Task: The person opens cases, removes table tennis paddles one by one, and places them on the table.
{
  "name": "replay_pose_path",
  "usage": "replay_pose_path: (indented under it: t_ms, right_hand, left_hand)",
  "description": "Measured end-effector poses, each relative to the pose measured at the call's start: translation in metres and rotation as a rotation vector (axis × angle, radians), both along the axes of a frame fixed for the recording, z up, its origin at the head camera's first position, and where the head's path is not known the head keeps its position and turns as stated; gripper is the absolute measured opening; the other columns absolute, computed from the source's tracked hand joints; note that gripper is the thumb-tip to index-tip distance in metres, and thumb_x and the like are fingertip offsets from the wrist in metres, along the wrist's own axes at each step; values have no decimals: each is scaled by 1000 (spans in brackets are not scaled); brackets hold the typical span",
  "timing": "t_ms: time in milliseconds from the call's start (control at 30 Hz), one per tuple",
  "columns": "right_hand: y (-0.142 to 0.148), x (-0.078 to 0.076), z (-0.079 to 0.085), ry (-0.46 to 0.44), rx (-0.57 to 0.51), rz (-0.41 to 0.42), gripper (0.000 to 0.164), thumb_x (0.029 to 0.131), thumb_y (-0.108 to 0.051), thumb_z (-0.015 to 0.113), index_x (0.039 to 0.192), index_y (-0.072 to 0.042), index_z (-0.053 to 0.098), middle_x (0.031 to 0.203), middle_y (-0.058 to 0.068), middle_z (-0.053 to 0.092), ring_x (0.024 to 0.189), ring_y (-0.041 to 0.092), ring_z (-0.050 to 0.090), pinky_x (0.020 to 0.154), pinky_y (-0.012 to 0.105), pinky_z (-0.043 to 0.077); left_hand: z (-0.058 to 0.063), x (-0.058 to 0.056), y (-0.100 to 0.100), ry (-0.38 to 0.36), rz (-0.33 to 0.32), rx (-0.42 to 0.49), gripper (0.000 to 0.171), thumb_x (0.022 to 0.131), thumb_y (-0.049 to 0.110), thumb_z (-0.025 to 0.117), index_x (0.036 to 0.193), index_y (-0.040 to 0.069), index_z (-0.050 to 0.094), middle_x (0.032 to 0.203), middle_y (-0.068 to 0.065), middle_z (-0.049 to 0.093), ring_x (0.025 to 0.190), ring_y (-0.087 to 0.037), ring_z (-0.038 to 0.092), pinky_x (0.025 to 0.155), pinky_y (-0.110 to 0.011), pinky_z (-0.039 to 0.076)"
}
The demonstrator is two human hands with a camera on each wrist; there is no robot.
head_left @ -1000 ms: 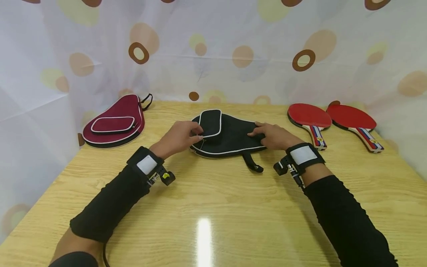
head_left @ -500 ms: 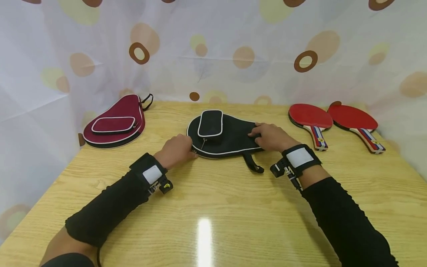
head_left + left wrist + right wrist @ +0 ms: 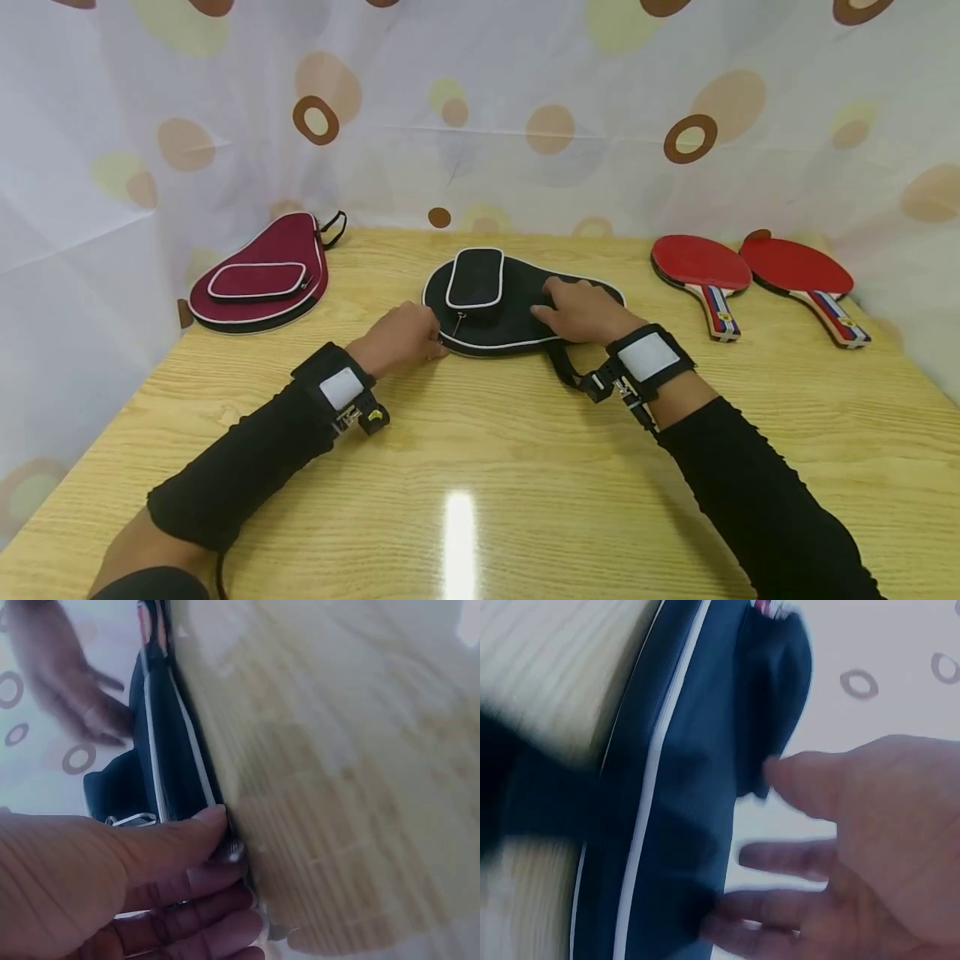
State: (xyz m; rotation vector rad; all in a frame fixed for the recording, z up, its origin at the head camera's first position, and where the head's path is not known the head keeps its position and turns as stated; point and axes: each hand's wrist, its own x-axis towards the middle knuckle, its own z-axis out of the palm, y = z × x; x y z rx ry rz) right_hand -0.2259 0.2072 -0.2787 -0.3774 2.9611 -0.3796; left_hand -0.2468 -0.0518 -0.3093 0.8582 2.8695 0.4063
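A black table tennis bat case (image 3: 525,304) with white piping and a zipped ball pocket (image 3: 476,277) lies flat, narrow end to the right. My left hand (image 3: 401,337) is at its rounded left edge; in the left wrist view, thumb and forefinger pinch the metal zipper pull (image 3: 236,851) on the case's side. My right hand (image 3: 585,310) rests its fingertips on the case's upper face, right of the pocket. Loosely spread fingers (image 3: 780,859) of that hand show in the right wrist view. The case's black strap (image 3: 562,365) hangs off the near edge, partly behind the right wrist camera.
A maroon bat case (image 3: 262,271) lies at the back left of the wooden table (image 3: 465,433). Two red table tennis bats (image 3: 701,262) lie side by side at the back right. A patterned white sheet (image 3: 480,108) rises behind the table.
My left hand has come down from the pocket to the zipper at the case's left edge. My right hand has slid left from the narrow end, uncovering it.
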Motion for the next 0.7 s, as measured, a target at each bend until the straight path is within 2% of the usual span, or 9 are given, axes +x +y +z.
replay_pose_path:
  t_ms: [100,200,400,533,700]
  right_hand:
    - [-16,0,-1,-28,-4,-51,71,98,-46,44,145,4,27,137,29,45,121,44,48,97,56,39]
    - [-33,-2,-5,-13,-37,-94,82,94,-55,44,147,3,22,141,30,40,125,45,43,98,58,37]
    - [-69,-7,-11,40,-150,-159,88,89,-59,52,149,-3,21,141,29,35,126,45,38,98,58,36]
    - [-93,-8,-14,83,-129,-231,90,87,-62,52,148,-2,24,139,30,35,126,46,35,98,60,32]
    - [-112,-12,-19,171,-131,-336,92,85,-66,52,143,2,31,134,32,39,124,48,35,97,62,31]
  left_hand:
    - [-2,0,1,3,-18,-19,22,86,17,70,68,6,65,55,4,44,51,-9,42,48,-22,30]
    - [-3,0,1,36,-41,-35,16,86,14,69,73,5,66,59,1,49,53,-11,45,50,-23,33]
    - [-5,1,2,92,-103,-90,8,87,9,64,83,2,68,68,-4,59,60,-14,50,56,-27,40]
    - [-5,2,3,135,-145,-131,10,87,4,59,92,0,67,78,-9,62,67,-17,55,62,-32,47]
    - [-4,5,2,175,-167,-152,14,91,5,56,97,-1,66,85,-13,65,73,-19,59,68,-34,51]
